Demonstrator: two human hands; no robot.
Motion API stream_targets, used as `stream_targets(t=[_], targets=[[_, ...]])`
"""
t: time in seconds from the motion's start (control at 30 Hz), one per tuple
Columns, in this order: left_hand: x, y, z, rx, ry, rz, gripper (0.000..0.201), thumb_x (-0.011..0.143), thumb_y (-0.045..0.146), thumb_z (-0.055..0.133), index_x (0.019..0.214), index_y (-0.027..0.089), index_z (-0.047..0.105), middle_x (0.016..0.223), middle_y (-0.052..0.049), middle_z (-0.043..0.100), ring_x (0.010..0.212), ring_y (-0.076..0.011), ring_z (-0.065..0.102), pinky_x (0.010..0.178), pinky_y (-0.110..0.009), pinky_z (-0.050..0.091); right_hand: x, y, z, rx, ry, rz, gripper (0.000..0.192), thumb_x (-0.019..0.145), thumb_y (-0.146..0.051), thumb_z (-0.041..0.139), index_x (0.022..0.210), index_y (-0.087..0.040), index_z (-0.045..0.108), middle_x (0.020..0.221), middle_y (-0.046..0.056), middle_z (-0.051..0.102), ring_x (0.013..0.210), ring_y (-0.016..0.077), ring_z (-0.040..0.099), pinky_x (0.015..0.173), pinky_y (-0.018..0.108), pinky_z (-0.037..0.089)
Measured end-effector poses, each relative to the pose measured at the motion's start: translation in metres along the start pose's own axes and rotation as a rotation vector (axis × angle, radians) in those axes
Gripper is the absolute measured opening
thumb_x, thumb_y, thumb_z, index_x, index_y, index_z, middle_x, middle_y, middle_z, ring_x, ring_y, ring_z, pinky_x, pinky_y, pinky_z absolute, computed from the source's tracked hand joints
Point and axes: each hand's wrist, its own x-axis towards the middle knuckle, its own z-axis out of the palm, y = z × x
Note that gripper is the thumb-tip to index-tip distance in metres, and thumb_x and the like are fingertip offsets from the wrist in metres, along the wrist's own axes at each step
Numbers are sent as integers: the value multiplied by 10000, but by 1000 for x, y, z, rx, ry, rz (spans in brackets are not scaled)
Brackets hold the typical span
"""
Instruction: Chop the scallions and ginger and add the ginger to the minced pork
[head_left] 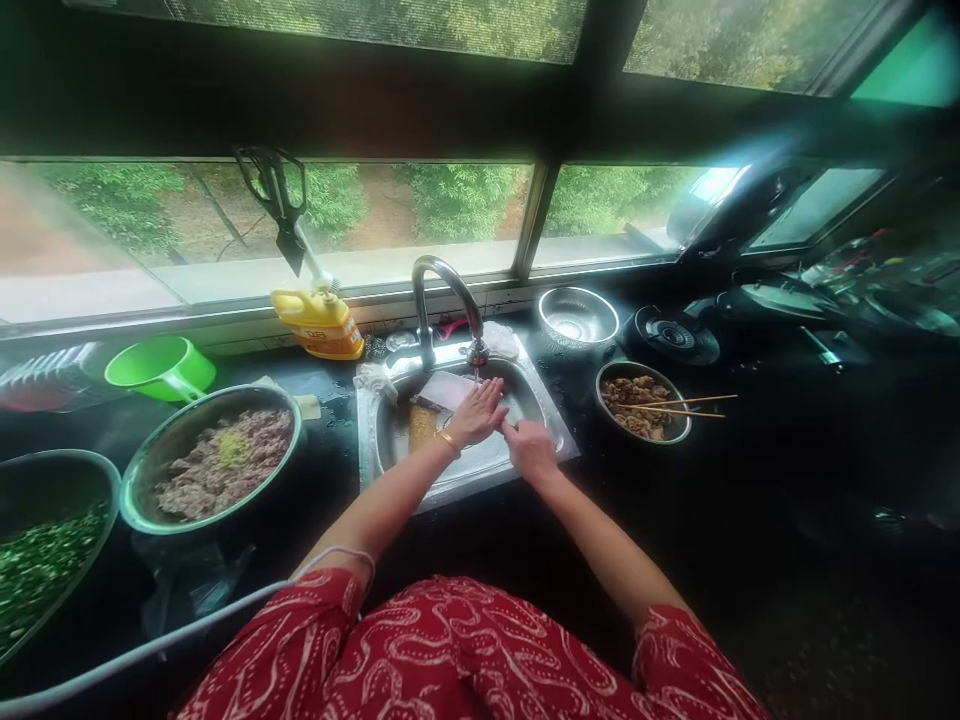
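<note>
My left hand (478, 412) is stretched out flat under the spout of the chrome faucet (450, 275), palm side down, with a gold bangle on its wrist. Close beside it, my right hand (531, 448) is closed, fingers curled and thumb side touching or nearly touching the left hand. Nothing shows in either hand. Both are over the steel sink (555, 435). In the basin lie a pale flat piece (444, 390) and a yellowish-brown item (422, 428), whose kinds I cannot make out. A whitish cloth (375, 380) drapes over the sink's left corner.
To the left are a bowl of minced meat (225, 465), a bowl of chopped greens (52, 550), a green plastic dipper (161, 370) and a yellow jug (319, 325). On the right stand a steel colander (577, 318), a bowl with chopsticks (643, 408) and a gas burner (675, 335).
</note>
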Motion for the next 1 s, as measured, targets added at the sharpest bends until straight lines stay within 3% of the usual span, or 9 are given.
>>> stream_targets(t=[0.13, 0.27, 0.33, 0.4, 0.57, 0.67, 0.8, 0.87, 1.0], targets=[[4, -29, -9, 49, 0, -131, 652, 952, 451, 247, 1466, 50, 238, 1520, -181, 247, 1420, -266, 196, 1143, -434, 190, -12, 8, 1, -16, 36, 13, 442, 930, -181, 352, 1343, -223, 504, 845, 98, 598, 801, 196, 538, 696, 317, 316], [-5, -75, -31, 107, 47, -507, 681, 932, 452, 290, 1464, 30, 241, 1514, -227, 226, 1413, -330, 188, 1125, -509, 175, -23, 17, 0, -38, 28, 15, 445, 936, -174, 330, 1336, -238, 514, 847, 97, 598, 811, 201, 545, 703, 323, 319], [-10, -80, -35, 152, 107, -576, 682, 920, 432, 331, 1480, 61, 214, 1535, -208, 172, 1424, -340, 133, 1125, -543, 134, -22, 18, 0, -40, 0, 4, 448, 933, -163, 334, 1335, -246, 512, 845, 97, 601, 805, 198, 548, 700, 321, 318], [-13, -66, -28, 160, 113, -457, 646, 927, 395, 322, 1488, 96, 208, 1549, -172, 146, 1435, -308, 100, 1137, -527, 113, -16, 16, -1, -42, -27, -1, 449, 928, -151, 336, 1332, -243, 509, 840, 99, 606, 802, 198, 550, 697, 318, 316], [-20, -12, 2, 60, -100, 7, 575, 967, 403, 201, 1491, 167, 222, 1555, -100, 178, 1438, -226, 127, 1149, -449, 159, 6, 11, 0, -32, -22, -11, 423, 937, -165, 327, 1312, -212, 517, 866, 105, 615, 809, 198, 548, 699, 313, 302], [-23, -29, 1, 79, -127, -15, 568, 969, 405, 196, 1485, 173, 244, 1550, -102, 198, 1437, -229, 132, 1145, -459, 166, 9, 12, -1, -24, 4, -42, 423, 937, -164, 329, 1314, -209, 515, 873, 106, 614, 816, 196, 540, 703, 310, 290], [-30, -81, -18, 164, -57, -375, 591, 954, 413, 237, 1465, 123, 297, 1543, -166, 170, 1430, -300, 135, 1126, -528, 161, 5, 15, 0, -22, 9, -27, 440, 918, -147, 354, 1323, -208, 515, 863, 108, 610, 801, 195, 531, 700, 310, 283], [-33, -86, -21, 192, 6, -476, 602, 954, 407, 231, 1470, 102, 278, 1544, -180, 151, 1431, -306, 123, 1129, -539, 137, 5, 14, 1, -16, 10, -25, 441, 918, -150, 354, 1326, -206, 513, 858, 109, 610, 795, 195, 532, 699, 310, 283], [-27, -45, -6, 157, -35, -123, 563, 960, 389, 240, 1482, 178, 258, 1559, -101, 163, 1442, -233, 103, 1154, -473, 120, 11, 7, 3, -2, -1, -80, 428, 922, -158, 354, 1308, -205, 532, 862, 114, 612, 814, 203, 539, 712, 315, 295]])
